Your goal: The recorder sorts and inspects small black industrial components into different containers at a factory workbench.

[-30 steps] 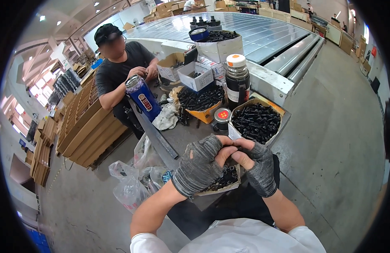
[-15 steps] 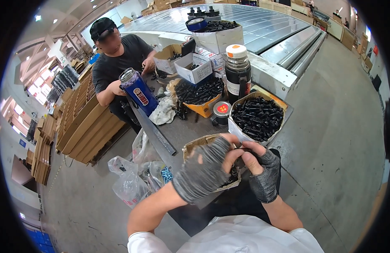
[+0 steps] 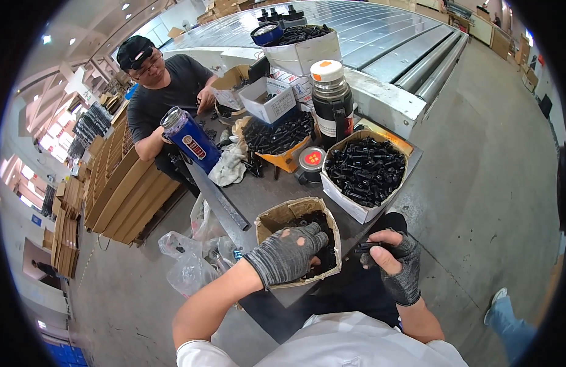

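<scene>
Grey concrete floor [image 3: 472, 196], scuffed in spots, lay around a dull, flat worktable [image 3: 264, 189]; at its near end sat an open cardboard carton [image 3: 268, 215], walls creased. Step in hand, prob.: fetching a small part. L hand [image 3: 293, 249], in a ribbed, holed fingerless glove [image 3: 266, 263], reached down inside the carton — fingertips hidden, so can't tell if they gripped anything. R hand [image 3: 398, 263], just right of the carton, pinched a slim black part [image 3: 365, 246] betw. thumb and fingers. Next move likely called for a fine fingertip pick w/ a steady R pinch. Beyond-right of the carton, a white-walled box [image 3: 355, 212] brimmed w/ glossy, stubby black fittings [image 3: 365, 171] — beyond-left, a crumpled off-white rag [image 3: 229, 166].
</scene>
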`<control>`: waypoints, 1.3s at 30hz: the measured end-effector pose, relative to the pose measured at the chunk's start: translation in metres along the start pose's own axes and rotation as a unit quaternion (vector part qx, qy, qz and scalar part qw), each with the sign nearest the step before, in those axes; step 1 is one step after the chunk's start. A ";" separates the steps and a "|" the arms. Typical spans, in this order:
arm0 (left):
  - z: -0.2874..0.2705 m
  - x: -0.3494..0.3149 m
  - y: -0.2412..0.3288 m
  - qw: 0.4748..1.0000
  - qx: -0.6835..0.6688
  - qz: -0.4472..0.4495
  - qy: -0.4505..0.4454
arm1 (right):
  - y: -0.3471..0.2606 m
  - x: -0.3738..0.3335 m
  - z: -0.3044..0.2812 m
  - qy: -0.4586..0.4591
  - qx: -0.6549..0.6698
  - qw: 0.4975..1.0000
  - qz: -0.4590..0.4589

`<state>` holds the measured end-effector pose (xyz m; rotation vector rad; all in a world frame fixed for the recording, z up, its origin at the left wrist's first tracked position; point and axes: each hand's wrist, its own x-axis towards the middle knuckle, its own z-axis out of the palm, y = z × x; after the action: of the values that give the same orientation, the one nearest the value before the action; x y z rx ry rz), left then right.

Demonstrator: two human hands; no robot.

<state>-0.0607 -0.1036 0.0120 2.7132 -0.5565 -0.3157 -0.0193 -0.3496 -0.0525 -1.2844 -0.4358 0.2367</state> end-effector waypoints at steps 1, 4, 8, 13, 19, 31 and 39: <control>0.004 -0.001 -0.003 0.999 -0.014 0.021 0.024 | -0.001 0.000 0.002 -0.001 0.020 1.000 0.005; -0.001 0.002 0.000 1.000 0.013 -0.007 -0.010 | -0.005 0.000 0.005 0.001 0.051 0.999 0.017; -0.006 -0.005 -0.009 1.000 -0.013 -0.002 0.002 | -0.010 0.001 0.009 -0.008 0.059 0.997 0.048; -0.016 -0.007 -0.010 0.990 -0.111 -0.041 0.077 | -0.020 0.005 0.014 0.005 0.058 0.995 0.084; -0.051 -0.020 0.012 0.896 -0.379 -0.178 0.150 | -0.024 0.024 0.030 -0.024 -0.032 0.999 0.019; -0.044 -0.020 0.011 0.835 -0.491 -0.169 0.183 | -0.038 0.039 0.047 -0.052 -0.014 0.998 0.031; -0.040 -0.019 0.013 0.804 -0.516 -0.152 0.255 | -0.027 0.040 0.050 -0.059 -0.044 0.997 -0.010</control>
<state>-0.0710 -0.0955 0.0561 1.6630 0.2035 0.0594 -0.0069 -0.2974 -0.0088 -1.3553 -0.5648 0.2791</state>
